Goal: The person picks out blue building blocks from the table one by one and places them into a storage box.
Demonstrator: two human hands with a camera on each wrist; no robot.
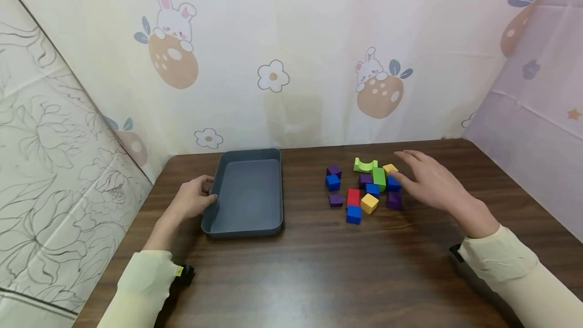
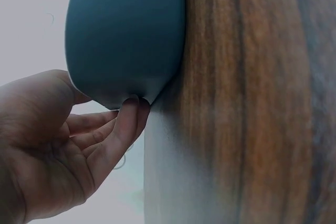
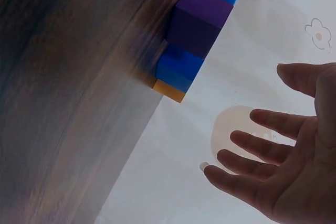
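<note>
A dark grey rectangular tray [image 1: 249, 194] sits on the left side of the table. My left hand [image 1: 192, 199] grips its left wall, thumb over the rim and fingers along the outside. In the left wrist view, fingertips [image 2: 134, 103] touch the tray's lower edge. My right hand [image 1: 432, 182] hovers just right of a loose group of toy blocks, fingers spread and holding nothing. Nearest to it are a purple cube [image 1: 394, 201], a blue cube [image 1: 393, 183] and a yellow block [image 1: 389, 169]. The right wrist view shows a purple block [image 3: 200, 22] apart from the fingers.
The group also has a green arch block [image 1: 365, 165], a green block [image 1: 379, 179], a red block [image 1: 353, 197], a yellow cube [image 1: 369, 203] and several blue and purple ones. A patterned curtain [image 1: 319, 65] hangs behind the brown wooden table [image 1: 291, 277].
</note>
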